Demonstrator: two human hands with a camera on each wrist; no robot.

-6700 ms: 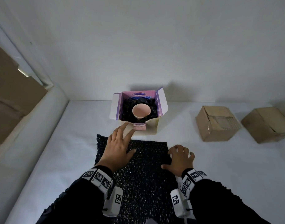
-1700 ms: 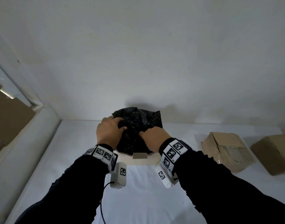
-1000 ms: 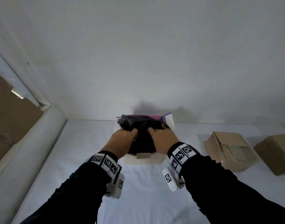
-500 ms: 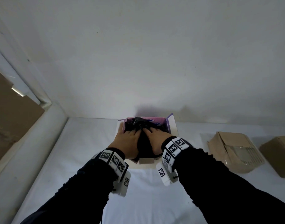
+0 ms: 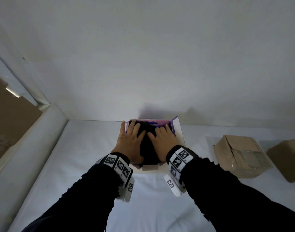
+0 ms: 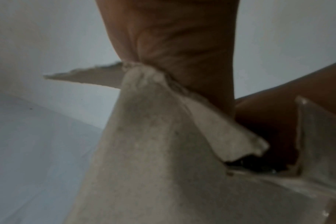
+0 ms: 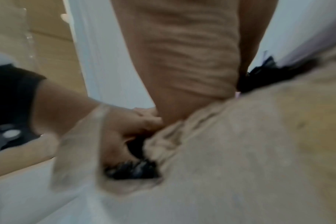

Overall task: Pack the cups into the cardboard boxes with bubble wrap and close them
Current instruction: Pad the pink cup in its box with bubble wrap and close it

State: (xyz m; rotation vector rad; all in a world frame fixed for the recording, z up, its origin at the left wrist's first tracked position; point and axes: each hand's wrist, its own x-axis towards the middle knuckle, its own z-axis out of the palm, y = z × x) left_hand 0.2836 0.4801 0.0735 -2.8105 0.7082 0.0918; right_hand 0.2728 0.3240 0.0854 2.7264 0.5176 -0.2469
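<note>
An open box with a pink and purple lining stands at the back of the white table, against the wall. Black bubble wrap fills it and hides the cup. My left hand lies flat on the wrap's left side, with its outer finger over the box's left wall. My right hand presses flat on the wrap's right side. In the left wrist view my palm bears on the box's torn front edge. The right wrist view shows my right palm, the left hand and wrap bulging at the front wall.
Two shut brown cardboard boxes sit on the table to the right. A white padded ledge runs along the left side, with brown board behind it. The wall stands close behind the open box.
The black wrap has gone from the table into the box over the cup. In the last second my hands stopped gripping the bundle, pushed it down and flattened on top.
</note>
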